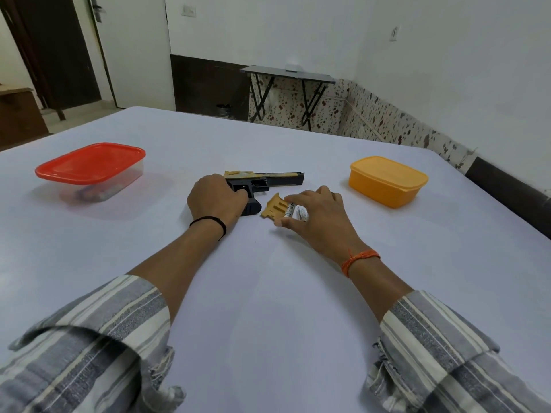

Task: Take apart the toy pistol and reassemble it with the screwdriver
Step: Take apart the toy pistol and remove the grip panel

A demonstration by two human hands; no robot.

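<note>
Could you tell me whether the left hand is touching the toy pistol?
Touching: in the head view, the left hand rests over the toy pistol's grip, its fingers curled onto it.

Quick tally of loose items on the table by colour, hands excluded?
Red-lidded clear container: 1
Orange-yellow container: 1
Black-and-tan toy pistol: 1
Tan grip panel: 1
White cylindrical item under the right hand: 1
Total: 5
</note>
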